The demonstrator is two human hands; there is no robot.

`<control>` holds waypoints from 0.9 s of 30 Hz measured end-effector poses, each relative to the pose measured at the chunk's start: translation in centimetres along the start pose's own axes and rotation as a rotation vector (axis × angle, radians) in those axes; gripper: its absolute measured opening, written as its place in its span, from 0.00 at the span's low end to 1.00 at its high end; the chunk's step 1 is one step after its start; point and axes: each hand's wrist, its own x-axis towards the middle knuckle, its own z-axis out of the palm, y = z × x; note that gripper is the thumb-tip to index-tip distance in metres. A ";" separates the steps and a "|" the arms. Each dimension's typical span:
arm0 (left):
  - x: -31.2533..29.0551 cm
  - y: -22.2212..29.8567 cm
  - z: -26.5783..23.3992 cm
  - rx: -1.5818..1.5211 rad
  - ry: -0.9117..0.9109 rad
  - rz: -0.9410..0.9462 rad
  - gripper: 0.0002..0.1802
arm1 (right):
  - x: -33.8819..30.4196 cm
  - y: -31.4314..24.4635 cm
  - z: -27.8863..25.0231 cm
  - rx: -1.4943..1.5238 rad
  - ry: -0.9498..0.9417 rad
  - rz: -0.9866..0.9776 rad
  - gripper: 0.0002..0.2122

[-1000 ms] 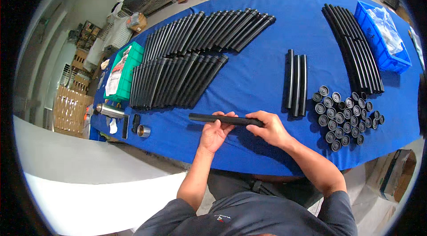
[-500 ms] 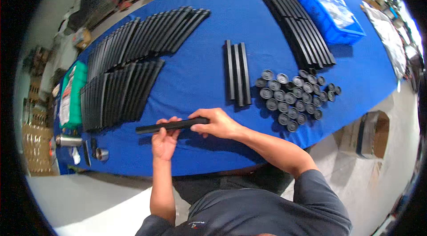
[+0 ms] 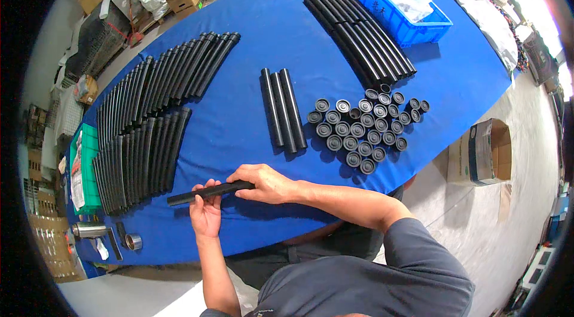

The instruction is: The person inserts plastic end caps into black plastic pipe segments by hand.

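A black tube [image 3: 183,198] lies sideways above the blue cloth near the table's front edge, held in both hands. My left hand [image 3: 205,216] supports it from below with the palm up, thumb and fingers around its middle. Over its right end, my right hand [image 3: 268,185] is closed, so that end is hidden. Just beyond the hands, three black tubes [image 3: 282,108] lie side by side. To their right stands a cluster of round black end caps [image 3: 357,129] with ringed faces.
At the left lie rows of black tubes [image 3: 143,93] beside a green bin [image 3: 89,191]. Metal cylinders [image 3: 89,230] sit at the front left corner. More black tubes [image 3: 365,36] lie far right, by a blue crate [image 3: 412,35]. An open cardboard box [image 3: 478,152] stands on the floor.
The view has swung, so the table's contents appear shifted left. Both hands keep their hold on the tube, with little visible change in grip.
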 end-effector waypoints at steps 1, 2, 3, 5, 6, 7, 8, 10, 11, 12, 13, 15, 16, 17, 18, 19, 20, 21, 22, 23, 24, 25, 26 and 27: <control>-0.1 0.0 -0.2 0.003 0.000 -0.002 0.15 | 0.1 -0.3 -0.2 0.002 0.003 0.000 0.15; 0.0 0.0 -0.1 -0.003 -0.006 0.003 0.16 | 0.6 -1.1 -1.0 0.239 -0.113 0.317 0.15; 0.0 0.0 0.1 -0.009 -0.013 0.007 0.16 | 0.8 -1.5 -1.4 0.479 -0.229 0.632 0.14; -0.1 -0.1 0.4 0.018 0.005 -0.002 0.16 | 0.1 0.2 -0.3 0.271 -0.120 0.342 0.15; 0.0 0.0 0.7 0.044 0.022 -0.003 0.16 | 0.0 0.4 -0.1 0.057 -0.017 0.052 0.15; 0.1 0.1 0.5 0.046 0.018 -0.011 0.16 | -0.2 0.5 0.1 0.056 -0.009 0.054 0.15; -0.1 0.1 0.3 0.035 0.015 -0.008 0.16 | -0.2 0.1 0.2 0.052 -0.023 0.078 0.15; -0.2 0.1 0.0 0.026 0.013 -0.009 0.17 | 0.0 -0.4 -0.1 0.087 -0.047 0.181 0.16; -0.2 0.1 0.2 0.032 0.015 -0.004 0.17 | 0.0 -0.1 -0.1 0.089 -0.039 0.185 0.16; -0.1 0.1 0.4 0.038 0.017 0.000 0.17 | -0.1 0.3 -0.1 0.068 -0.031 0.155 0.16; -0.1 0.0 0.3 0.041 0.017 -0.010 0.17 | -0.2 0.5 -0.1 0.047 -0.023 0.125 0.16; -0.2 0.2 0.0 0.046 0.023 0.001 0.17 | -0.3 0.5 0.3 0.062 -0.015 0.130 0.16; -0.2 0.2 -0.1 0.050 0.022 -0.006 0.17 | -0.2 0.5 0.4 0.052 -0.009 0.112 0.16; -0.2 0.3 -0.2 0.049 0.026 0.001 0.17 | -0.3 0.5 0.5 0.041 -0.006 0.093 0.16; -0.1 0.2 -0.3 0.048 0.029 0.008 0.16 | -0.4 0.5 0.5 0.043 0.000 0.096 0.16; -0.1 0.2 -0.3 0.050 0.029 0.002 0.16 | -0.4 0.4 0.5 0.043 0.000 0.106 0.16; -0.2 0.2 -0.4 0.056 0.025 0.008 0.17 | -0.4 0.4 0.5 0.045 -0.003 0.113 0.16; -0.2 0.2 -0.5 0.062 0.020 0.014 0.17 | -0.5 0.5 0.6 0.048 -0.001 0.113 0.16; -0.1 0.1 -0.5 0.065 0.020 0.013 0.17 | -0.5 0.7 0.6 0.048 0.016 0.106 0.16; -0.1 0.1 -0.5 0.064 0.012 0.017 0.17 | -0.4 0.7 0.7 0.049 0.031 0.098 0.16; 0.0 0.1 -0.4 0.063 0.004 0.022 0.17 | -0.4 0.8 0.7 0.053 0.030 0.095 0.16; 0.1 0.0 -0.2 0.067 0.006 0.026 0.17 | -0.5 0.8 0.5 0.023 0.018 0.086 0.16; 0.0 0.0 0.0 0.076 0.016 0.024 0.17 | -0.4 0.8 0.5 -0.002 0.002 0.074 0.15; -0.1 0.0 0.3 0.087 0.027 0.024 0.17 | -0.5 0.8 0.6 0.007 -0.005 0.065 0.15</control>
